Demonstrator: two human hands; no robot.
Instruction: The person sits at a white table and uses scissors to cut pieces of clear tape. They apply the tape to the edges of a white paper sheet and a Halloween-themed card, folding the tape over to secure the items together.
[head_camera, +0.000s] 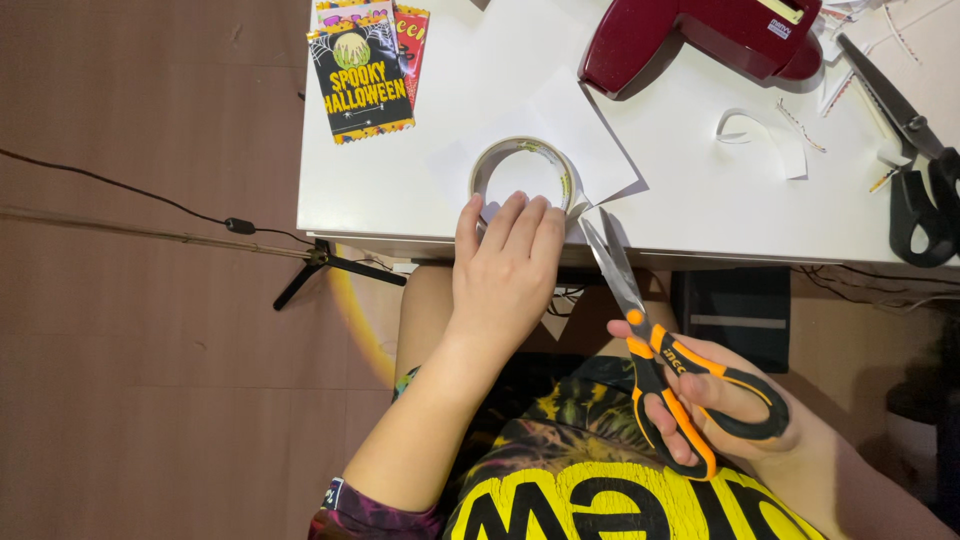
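My left hand (505, 268) rests on the near side of a roll of clear tape (522, 160) at the front edge of the white table (400, 190), fingers over its rim. My right hand (735, 405) grips orange-and-black scissors (655, 350) by the handles. Their blades are slightly apart and point up toward the tape roll's right side, where a strip of tape sticks out. A white sheet of paper (590, 135) lies under the roll.
A dark red glue gun (690, 35) lies at the table's back. Black scissors (915, 150) sit at the right, a curled paper strip (765, 135) between them. Colourful printed packets (365, 65) lie at the left corner. A cable crosses the wooden floor (150, 300).
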